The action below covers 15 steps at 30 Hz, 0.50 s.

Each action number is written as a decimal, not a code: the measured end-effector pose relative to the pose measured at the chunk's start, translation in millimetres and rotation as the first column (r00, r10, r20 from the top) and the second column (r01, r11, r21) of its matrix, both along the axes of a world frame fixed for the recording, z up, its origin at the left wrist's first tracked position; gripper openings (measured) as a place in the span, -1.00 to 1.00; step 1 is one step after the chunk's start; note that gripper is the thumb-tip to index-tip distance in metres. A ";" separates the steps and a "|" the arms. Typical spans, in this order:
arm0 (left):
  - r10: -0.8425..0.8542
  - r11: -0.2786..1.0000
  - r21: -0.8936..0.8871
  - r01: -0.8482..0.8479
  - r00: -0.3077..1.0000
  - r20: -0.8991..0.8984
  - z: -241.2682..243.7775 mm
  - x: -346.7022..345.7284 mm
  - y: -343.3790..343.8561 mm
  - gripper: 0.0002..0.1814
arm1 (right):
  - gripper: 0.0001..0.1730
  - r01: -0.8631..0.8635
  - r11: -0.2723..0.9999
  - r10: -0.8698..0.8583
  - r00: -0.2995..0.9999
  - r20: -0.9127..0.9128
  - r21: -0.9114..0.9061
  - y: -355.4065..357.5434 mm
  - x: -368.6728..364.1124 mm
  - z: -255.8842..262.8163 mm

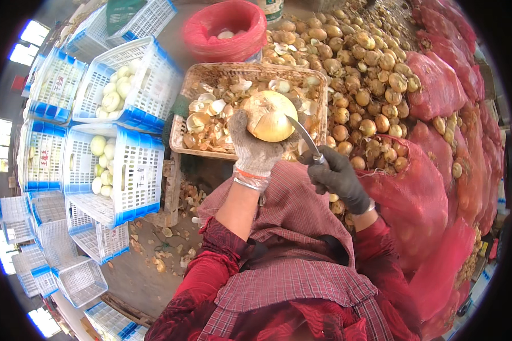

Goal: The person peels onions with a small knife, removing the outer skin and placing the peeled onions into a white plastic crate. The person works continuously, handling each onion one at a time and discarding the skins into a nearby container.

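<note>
My left hand, in a pale knitted glove, is wrapped around a large yellow onion. Brown dry skin still covers part of the onion's upper face. In a dark glove, my right hand grips a knife with a curved metal blade. The blade's tip touches the right side of the onion, or lies just in front of it; I cannot tell which. Both hands are at the near side of a shallow, stained tray that holds onion skins and several pale onion pieces.
Unpeeled onions are heaped to the right, beside red mesh sacks. White-and-blue plastic crates stand at left, two holding peeled onions. Behind the tray is a container lined with pink mesh. Skins litter the floor.
</note>
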<state>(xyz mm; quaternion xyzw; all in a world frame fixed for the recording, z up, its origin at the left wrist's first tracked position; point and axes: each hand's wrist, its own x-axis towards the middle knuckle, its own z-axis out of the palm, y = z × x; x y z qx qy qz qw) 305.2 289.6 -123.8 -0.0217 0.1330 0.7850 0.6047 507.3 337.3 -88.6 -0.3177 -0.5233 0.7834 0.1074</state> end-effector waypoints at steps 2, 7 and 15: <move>0.013 0.993 -0.113 -0.022 0.997 -0.079 10.3 -5.3 -3.4 -0.23 | -0.69 0.055 0.985 -0.061 0.998 0.031 0.163 -6.0 -9.1 -4.5; 0.050 0.991 -0.104 -0.081 0.963 -0.266 5.9 -22.7 -16.6 -0.21 | -0.69 0.180 0.652 -0.081 0.982 -0.169 0.736 -7.7 -7.9 -3.0; 0.016 0.998 -0.049 -0.048 0.861 -0.508 0.6 -8.3 -27.2 -0.04 | -0.77 -0.074 0.096 -0.011 0.997 0.076 0.993 5.4 -57.0 15.5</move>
